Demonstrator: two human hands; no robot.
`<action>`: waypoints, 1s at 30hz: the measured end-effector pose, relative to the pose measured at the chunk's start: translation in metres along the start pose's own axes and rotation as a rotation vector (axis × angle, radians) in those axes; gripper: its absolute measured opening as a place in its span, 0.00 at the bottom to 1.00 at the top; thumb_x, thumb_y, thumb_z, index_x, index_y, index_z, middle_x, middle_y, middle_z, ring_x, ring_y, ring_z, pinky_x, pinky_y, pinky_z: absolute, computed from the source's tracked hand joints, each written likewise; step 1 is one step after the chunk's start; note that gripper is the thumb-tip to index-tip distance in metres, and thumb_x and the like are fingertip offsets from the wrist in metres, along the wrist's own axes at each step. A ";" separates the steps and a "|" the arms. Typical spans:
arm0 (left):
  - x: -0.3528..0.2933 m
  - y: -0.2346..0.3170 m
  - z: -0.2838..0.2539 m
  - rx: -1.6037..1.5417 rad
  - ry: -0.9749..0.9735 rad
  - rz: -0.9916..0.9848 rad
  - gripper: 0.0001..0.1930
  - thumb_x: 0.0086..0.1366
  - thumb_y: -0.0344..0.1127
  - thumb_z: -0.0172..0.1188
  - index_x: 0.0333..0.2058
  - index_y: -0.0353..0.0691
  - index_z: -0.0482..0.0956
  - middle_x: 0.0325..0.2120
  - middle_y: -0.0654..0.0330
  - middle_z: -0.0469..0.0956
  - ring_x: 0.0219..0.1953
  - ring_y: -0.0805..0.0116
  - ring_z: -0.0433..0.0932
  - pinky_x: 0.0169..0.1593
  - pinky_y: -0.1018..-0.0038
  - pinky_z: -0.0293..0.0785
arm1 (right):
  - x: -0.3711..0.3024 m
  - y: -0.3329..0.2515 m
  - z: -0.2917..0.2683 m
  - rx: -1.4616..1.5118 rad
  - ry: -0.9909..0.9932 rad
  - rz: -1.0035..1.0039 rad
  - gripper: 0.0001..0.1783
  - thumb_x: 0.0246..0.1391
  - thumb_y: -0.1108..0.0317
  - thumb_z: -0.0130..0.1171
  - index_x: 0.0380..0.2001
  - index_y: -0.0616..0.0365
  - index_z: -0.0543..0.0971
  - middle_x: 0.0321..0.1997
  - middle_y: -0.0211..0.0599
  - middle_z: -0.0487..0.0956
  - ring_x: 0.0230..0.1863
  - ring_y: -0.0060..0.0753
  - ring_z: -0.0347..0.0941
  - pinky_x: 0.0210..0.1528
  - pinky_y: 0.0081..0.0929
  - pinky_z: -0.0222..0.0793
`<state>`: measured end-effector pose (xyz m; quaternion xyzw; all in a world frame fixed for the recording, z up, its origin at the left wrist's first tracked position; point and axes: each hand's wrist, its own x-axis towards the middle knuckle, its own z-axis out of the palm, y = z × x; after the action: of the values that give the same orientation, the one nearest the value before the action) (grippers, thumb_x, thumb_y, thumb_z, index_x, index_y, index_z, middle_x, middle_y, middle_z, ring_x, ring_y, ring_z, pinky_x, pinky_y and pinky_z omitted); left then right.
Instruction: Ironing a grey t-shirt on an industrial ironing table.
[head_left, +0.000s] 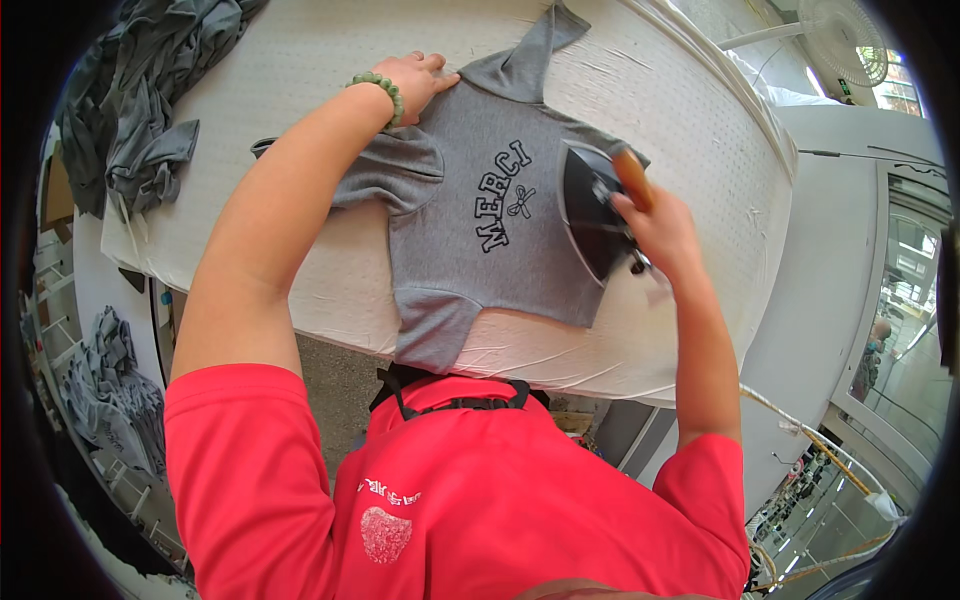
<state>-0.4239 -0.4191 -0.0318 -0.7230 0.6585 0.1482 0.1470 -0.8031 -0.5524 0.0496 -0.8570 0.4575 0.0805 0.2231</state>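
Note:
A grey sweatshirt [440,235] with dark outlined lettering and a small bow printed on it lies spread on the padded white table [690,100]. My left hand [418,85] rests at its far left edge, fingers stretched out and fingertips touching the cloth. A green bead bracelet [385,92] circles that wrist. In my right hand [657,230] is the orange-brown handle of a clothes iron [590,205]. The dark soleplate body sits over the right part of the sweatshirt, beside the print. My left forearm hides some cloth at the left.
Grey garments [150,110] lie heaped at the table's far left. More grey garments [115,390] hang or lie lower at the left. A white fan [840,40] stands at the far right. A pale cord or hose [800,425] runs along the right side.

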 end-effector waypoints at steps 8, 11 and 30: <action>-0.003 -0.008 0.015 0.007 0.121 0.072 0.41 0.59 0.35 0.73 0.71 0.58 0.69 0.66 0.60 0.69 0.66 0.57 0.72 0.64 0.61 0.78 | 0.115 -0.138 0.044 -0.119 -0.003 -0.038 0.29 0.58 0.45 0.67 0.42 0.66 0.86 0.39 0.58 0.86 0.45 0.59 0.85 0.49 0.47 0.78; -0.010 -0.013 0.032 0.001 0.168 0.132 0.33 0.62 0.36 0.70 0.67 0.53 0.75 0.61 0.59 0.75 0.63 0.56 0.74 0.62 0.61 0.78 | 0.132 -0.157 0.049 -0.150 -0.009 -0.066 0.29 0.58 0.46 0.68 0.42 0.66 0.87 0.39 0.58 0.87 0.45 0.59 0.85 0.49 0.47 0.78; -0.228 0.142 0.134 -0.506 0.619 -0.124 0.33 0.60 0.41 0.70 0.64 0.39 0.74 0.64 0.53 0.74 0.68 0.54 0.70 0.69 0.52 0.65 | 0.148 -0.214 0.069 -0.390 -0.118 -0.489 0.30 0.59 0.41 0.67 0.41 0.62 0.87 0.40 0.54 0.87 0.45 0.58 0.84 0.48 0.51 0.78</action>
<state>-0.5885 -0.1701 -0.0633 -0.7853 0.5695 0.0717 -0.2320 -0.5386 -0.5285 0.0037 -0.9620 0.2003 0.1601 0.0934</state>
